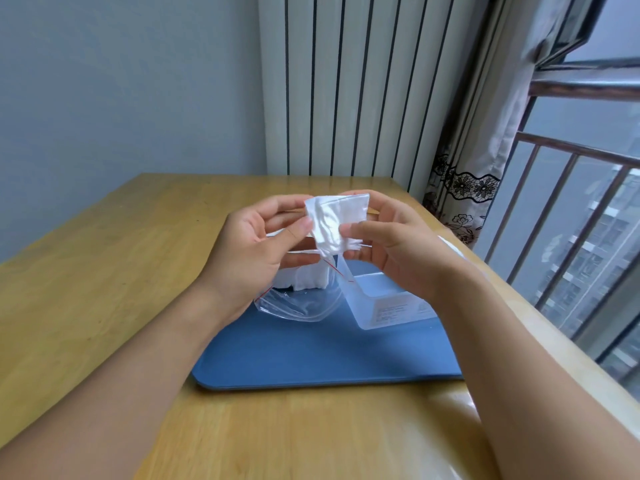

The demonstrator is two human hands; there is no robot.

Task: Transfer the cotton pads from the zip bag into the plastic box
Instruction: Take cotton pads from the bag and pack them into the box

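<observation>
Both my hands hold a small stack of white cotton pads (pixel 335 221) up above the tray. My left hand (pixel 256 247) pinches its left edge between thumb and fingers, and my right hand (pixel 391 244) pinches its right edge. Under my left hand lies the clear zip bag (pixel 298 304) with a red seal line, its mouth open toward me, and more white pads (pixel 304 278) sit inside it. The translucent plastic box (pixel 391 306) stands open to the right of the bag, below my right hand. Nothing shows in the visible part of its inside.
Bag and box rest on a blue tray (pixel 311 355) on a wooden table (pixel 104 271). A white radiator (pixel 346 81) stands behind the table. A curtain (pixel 464 188) and a window with railing (pixel 571 220) lie along the right edge.
</observation>
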